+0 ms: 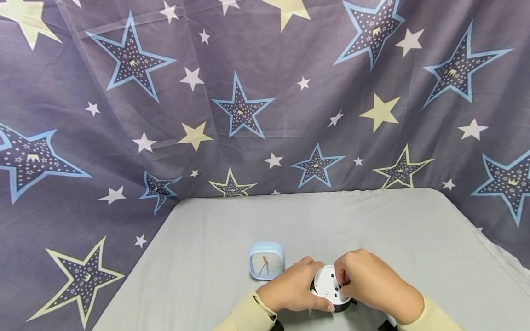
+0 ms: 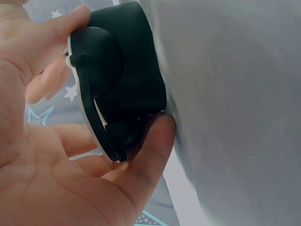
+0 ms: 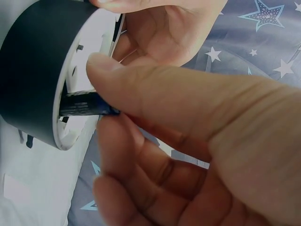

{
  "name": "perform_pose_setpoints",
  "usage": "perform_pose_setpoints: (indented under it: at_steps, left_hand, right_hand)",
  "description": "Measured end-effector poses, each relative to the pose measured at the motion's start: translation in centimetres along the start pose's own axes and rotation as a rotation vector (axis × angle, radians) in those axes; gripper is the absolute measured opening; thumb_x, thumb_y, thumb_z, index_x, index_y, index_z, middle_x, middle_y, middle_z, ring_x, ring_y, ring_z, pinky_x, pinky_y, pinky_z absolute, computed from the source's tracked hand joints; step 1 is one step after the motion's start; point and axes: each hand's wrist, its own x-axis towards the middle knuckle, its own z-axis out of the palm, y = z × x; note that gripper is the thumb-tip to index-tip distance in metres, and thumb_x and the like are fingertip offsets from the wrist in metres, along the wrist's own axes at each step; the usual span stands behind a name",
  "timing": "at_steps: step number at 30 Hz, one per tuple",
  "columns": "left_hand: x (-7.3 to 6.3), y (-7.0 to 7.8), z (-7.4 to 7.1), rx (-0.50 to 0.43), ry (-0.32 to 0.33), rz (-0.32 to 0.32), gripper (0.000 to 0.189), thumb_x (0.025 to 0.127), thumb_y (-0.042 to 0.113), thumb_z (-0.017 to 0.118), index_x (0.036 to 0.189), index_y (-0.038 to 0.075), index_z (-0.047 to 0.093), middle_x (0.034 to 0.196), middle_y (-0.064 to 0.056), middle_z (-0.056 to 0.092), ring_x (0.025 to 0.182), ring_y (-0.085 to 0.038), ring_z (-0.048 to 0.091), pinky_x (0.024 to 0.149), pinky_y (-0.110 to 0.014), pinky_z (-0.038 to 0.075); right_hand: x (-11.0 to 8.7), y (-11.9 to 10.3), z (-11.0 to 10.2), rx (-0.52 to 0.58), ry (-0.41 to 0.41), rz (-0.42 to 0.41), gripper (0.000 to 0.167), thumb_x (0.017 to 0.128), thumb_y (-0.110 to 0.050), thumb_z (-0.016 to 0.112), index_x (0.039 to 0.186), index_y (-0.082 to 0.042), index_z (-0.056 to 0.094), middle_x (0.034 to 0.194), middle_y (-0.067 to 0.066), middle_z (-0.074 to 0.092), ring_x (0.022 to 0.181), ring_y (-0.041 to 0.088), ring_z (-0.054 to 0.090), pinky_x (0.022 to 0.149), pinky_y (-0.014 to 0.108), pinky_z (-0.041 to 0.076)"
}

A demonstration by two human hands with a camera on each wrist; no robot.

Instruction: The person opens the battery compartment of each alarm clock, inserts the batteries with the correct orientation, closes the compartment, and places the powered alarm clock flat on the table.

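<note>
A black twin-bell alarm clock with a white back [image 1: 324, 281] lies face down on the bed-like surface, its back turned up. My left hand [image 1: 296, 286] grips it round the side; the left wrist view shows thumb and fingers at the edges of the dark body [image 2: 136, 52], beside a domed bell [image 2: 103, 61]. Between thumb and index finger, my right hand [image 1: 370, 281] pinches a small dark battery [image 3: 82, 104]. One end of that battery is inside the opening in the white back, and the fingertips cover the other end.
A light blue square clock [image 1: 267, 263] stands upright just left of the left hand. The grey cloth [image 1: 232, 225] covers the surface under everything. Behind it hangs a dark curtain [image 1: 285, 119] printed with stars.
</note>
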Motion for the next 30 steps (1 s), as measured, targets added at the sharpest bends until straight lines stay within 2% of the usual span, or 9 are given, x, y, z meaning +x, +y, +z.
perform_pose_setpoints:
  at_steps: [10,18,24,30]
  left_hand:
    - [-0.11,0.08,-0.07,-0.003,-0.001,-0.003,0.064,0.075,0.05,0.089,0.125,0.02,0.063,0.104,0.013,0.055,0.088,0.003,0.049,0.076,-0.014,0.044]
    - [-0.14,0.15,-0.05,-0.007,-0.003,-0.003,0.064,0.075,0.05,0.089,0.126,0.019,0.064,0.104,0.012,0.056,0.089,0.003,0.049,0.076,-0.014,0.044]
    - [-0.08,0.16,-0.16,0.0,-0.009,-0.009,0.067,0.076,0.052,0.088,0.129,0.018,0.063,0.106,0.012,0.056,0.089,0.003,0.05,0.077,-0.015,0.044]
    - [-0.09,0.16,-0.11,-0.003,0.002,-0.003,0.065,0.075,0.051,0.089,0.126,0.02,0.064,0.105,0.012,0.055,0.089,0.003,0.049,0.076,-0.014,0.044]
  right_hand:
    - [-0.2,0.06,0.01,0.033,-0.077,0.0,0.032,0.059,0.005,0.078,0.063,-0.023,0.064,0.065,-0.016,0.055,0.061,0.0,0.045,0.055,0.021,0.042]
    - [-0.36,0.2,0.14,0.02,-0.059,-0.01,0.032,0.061,0.005,0.076,0.062,-0.025,0.064,0.066,-0.016,0.057,0.061,-0.001,0.046,0.055,0.021,0.042]
    - [-0.23,0.28,-0.03,0.007,-0.092,0.049,0.03,0.062,0.001,0.081,0.065,-0.024,0.064,0.065,-0.014,0.055,0.06,0.003,0.045,0.055,0.023,0.041]
    - [0.0,0.43,-0.02,0.0,-0.11,0.101,0.028,0.061,-0.004,0.086,0.069,-0.021,0.066,0.065,-0.013,0.054,0.061,0.005,0.045,0.057,0.025,0.04]
